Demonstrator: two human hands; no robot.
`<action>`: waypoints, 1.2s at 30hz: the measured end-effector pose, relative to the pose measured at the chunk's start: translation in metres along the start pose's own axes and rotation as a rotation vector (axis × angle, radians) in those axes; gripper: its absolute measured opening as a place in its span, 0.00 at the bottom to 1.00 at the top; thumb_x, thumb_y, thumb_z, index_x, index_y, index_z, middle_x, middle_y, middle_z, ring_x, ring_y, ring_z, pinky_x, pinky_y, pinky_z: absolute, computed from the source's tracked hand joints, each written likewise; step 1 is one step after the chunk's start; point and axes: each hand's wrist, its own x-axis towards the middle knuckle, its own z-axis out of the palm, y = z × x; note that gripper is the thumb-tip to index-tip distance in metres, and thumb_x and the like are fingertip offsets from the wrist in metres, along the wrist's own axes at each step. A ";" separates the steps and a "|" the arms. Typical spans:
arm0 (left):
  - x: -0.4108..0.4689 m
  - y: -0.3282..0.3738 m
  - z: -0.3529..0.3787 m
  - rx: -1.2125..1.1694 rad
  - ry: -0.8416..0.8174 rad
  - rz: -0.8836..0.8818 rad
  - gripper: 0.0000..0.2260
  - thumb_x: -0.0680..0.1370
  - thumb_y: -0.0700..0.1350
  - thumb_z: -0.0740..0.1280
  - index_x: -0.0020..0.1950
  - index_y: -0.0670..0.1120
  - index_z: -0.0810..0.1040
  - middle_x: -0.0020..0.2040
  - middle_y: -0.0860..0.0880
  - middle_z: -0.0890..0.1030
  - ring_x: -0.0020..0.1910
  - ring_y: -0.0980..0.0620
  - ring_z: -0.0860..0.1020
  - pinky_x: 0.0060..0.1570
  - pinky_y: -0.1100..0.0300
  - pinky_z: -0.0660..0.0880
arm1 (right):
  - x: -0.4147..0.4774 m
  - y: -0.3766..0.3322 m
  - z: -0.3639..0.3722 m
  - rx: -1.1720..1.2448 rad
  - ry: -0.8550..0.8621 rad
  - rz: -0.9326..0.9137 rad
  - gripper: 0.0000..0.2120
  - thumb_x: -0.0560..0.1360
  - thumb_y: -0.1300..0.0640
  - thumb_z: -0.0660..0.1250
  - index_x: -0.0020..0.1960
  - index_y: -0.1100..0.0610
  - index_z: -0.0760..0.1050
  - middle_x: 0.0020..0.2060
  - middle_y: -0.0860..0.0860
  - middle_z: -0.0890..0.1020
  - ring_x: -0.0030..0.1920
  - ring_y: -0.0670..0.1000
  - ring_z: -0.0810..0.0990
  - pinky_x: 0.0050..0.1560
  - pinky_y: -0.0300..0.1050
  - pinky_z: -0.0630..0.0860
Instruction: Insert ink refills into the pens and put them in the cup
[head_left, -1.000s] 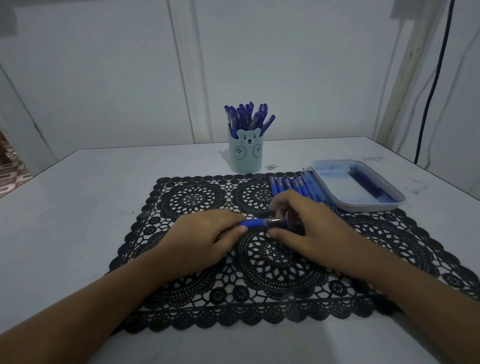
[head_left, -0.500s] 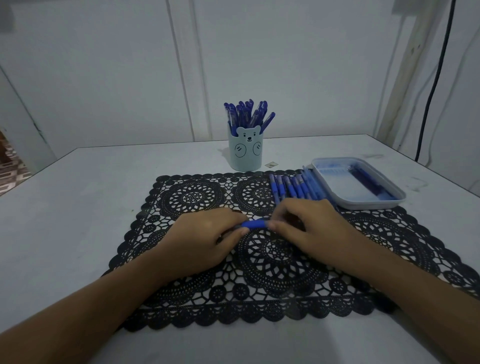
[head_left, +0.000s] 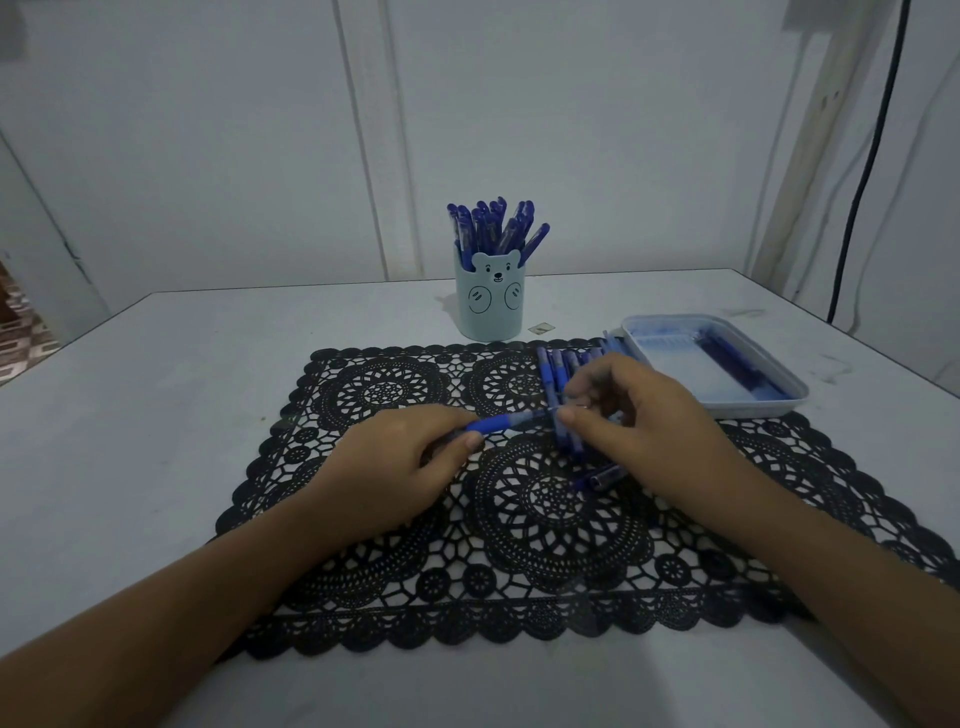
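right hand (head_left: 639, 415) lifted | both pinch pen (head_left: 511, 420) | left hand (head_left: 395, 462) grips barrel

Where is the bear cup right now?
In the head view the bear cup stands upright on the white table just beyond the far edge of the black lace mat, left of the tray, full of blue pens.

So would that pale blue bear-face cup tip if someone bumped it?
Possibly: the pale blue bear-face cup is tall, narrow and crammed with blue pens fanning above its rim, likely making it top-heavy. It looks like light plastic, so it might slide first.
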 end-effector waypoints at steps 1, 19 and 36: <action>0.000 0.000 0.000 -0.009 0.008 -0.015 0.20 0.74 0.61 0.53 0.56 0.54 0.78 0.38 0.61 0.77 0.38 0.64 0.73 0.32 0.70 0.63 | 0.001 0.000 -0.002 -0.019 0.004 0.012 0.06 0.72 0.56 0.68 0.40 0.47 0.72 0.35 0.44 0.77 0.36 0.36 0.74 0.36 0.26 0.68; 0.000 -0.001 0.000 -0.038 0.036 -0.041 0.21 0.74 0.60 0.52 0.57 0.53 0.77 0.39 0.60 0.78 0.39 0.63 0.73 0.33 0.66 0.67 | -0.005 -0.002 0.009 -0.379 -0.276 -0.060 0.11 0.72 0.47 0.66 0.54 0.45 0.74 0.46 0.39 0.75 0.51 0.43 0.72 0.59 0.47 0.68; 0.000 -0.001 0.000 -0.019 0.072 -0.032 0.18 0.75 0.59 0.54 0.53 0.53 0.78 0.36 0.55 0.78 0.37 0.58 0.74 0.32 0.60 0.71 | 0.009 0.004 -0.019 0.111 0.107 0.149 0.07 0.75 0.62 0.63 0.41 0.52 0.74 0.34 0.48 0.76 0.32 0.42 0.73 0.33 0.33 0.73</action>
